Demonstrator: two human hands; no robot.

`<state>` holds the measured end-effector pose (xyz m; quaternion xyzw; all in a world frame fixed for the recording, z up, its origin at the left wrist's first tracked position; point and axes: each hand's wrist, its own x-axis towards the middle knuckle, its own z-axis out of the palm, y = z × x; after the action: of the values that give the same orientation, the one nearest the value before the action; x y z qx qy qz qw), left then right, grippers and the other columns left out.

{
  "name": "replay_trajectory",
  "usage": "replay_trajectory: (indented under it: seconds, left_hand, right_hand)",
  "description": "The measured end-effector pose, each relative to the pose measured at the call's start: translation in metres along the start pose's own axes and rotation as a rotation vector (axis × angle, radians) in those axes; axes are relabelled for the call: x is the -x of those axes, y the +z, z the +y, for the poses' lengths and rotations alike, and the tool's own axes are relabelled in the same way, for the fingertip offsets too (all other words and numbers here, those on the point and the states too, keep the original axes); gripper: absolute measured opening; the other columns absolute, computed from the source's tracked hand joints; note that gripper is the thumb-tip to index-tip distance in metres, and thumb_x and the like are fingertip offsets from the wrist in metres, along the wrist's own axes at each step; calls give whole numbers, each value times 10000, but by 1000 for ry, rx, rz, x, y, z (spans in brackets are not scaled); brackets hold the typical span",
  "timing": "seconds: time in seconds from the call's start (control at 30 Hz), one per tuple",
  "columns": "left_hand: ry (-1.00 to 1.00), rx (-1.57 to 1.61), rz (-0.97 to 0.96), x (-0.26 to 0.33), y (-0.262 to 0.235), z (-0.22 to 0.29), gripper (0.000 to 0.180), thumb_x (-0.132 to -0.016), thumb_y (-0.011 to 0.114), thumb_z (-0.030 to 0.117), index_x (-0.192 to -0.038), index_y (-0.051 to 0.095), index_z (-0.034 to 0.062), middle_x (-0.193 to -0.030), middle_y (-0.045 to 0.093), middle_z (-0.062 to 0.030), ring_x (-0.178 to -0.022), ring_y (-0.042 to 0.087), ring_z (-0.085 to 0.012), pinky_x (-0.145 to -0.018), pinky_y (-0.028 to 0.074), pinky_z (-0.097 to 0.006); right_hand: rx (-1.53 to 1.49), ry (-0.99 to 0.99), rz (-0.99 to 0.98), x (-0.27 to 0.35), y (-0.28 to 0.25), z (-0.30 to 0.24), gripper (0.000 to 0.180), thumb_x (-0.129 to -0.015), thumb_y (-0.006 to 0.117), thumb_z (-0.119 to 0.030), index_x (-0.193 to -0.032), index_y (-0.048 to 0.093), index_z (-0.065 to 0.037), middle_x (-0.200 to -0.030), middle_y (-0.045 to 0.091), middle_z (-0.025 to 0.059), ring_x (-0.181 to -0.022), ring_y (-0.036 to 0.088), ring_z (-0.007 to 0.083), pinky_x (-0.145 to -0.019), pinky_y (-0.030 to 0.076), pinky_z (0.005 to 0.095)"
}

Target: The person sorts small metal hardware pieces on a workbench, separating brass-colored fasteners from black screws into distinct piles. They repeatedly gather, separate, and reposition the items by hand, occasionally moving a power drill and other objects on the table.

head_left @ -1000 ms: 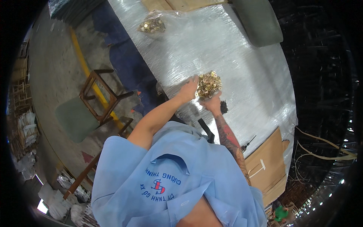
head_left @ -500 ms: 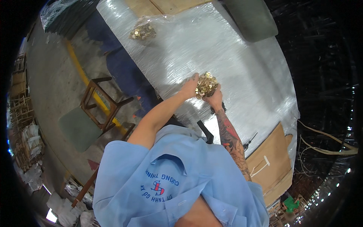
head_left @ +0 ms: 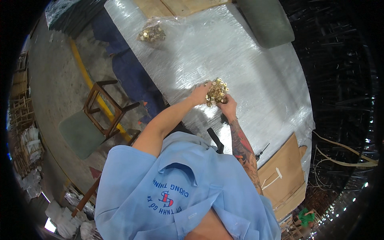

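A heap of small gold-coloured metal pieces (head_left: 217, 93), some with round holes like washers, sits between my two hands over the wrapped table (head_left: 256, 88). My left hand (head_left: 201, 94) curls against the heap's left side. From the lower right, my right hand (head_left: 229, 107) grips its edge, fingers bent and partly covered by the pieces. Whether the heap rests on the table is hard to make out. A small dark patch (head_left: 224, 119) shows beside my right wrist. Farther off at the upper left lies a second gold-coloured heap (head_left: 152, 33), partly under clear plastic.
A thin dark tool (head_left: 262, 151) and brown cardboard (head_left: 282, 176) lie near my right forearm. A grey padded panel (head_left: 266, 24) stands at the far right, with cardboard (head_left: 180, 7) at the far edge. On the floor to the left is a wooden chair (head_left: 82, 136).
My right hand has turned slightly and shifted a little down and right. The heap between my hands has changed shape, with its pieces more spread. My left hand has stayed nearly in place.
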<state>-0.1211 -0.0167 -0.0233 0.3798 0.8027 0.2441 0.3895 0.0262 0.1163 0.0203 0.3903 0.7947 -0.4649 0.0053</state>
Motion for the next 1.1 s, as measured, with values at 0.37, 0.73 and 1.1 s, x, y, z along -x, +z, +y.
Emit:
replay_trajectory:
  seconds: [0.37,0.73,1.1]
  left_hand:
    - [96,50,113,6,4,-7,1056,-671,868,215,-1523,254,106,-1383,524,-253,-1234,553,-454,-1114,340,-616]
    - [86,50,274,24,17,-11,955,-723,800,130,-1497,250,31,-1322,537,-290,-1202,559,-463,-1076,420,-532]
    - [-212,360,697,108,31,-55,637,-818,669,78,-1395,421,-30,-778,676,-180,-802,686,-367,-800,530,-433]
  right_hand:
    - [-68,-215,64,-17,6,-29,234,-759,792,-109,-924,678,10,-765,725,110,-656,680,145,-603,542,305]
    - [-251,42,8,-11,6,-23,279,-845,746,-108,-1086,685,19,-790,728,132,-632,695,152,-556,561,275]
    - [-630,197,299,131,-21,53,266,-936,685,-211,-1111,662,-11,-849,683,76,-657,671,139,-550,503,244]
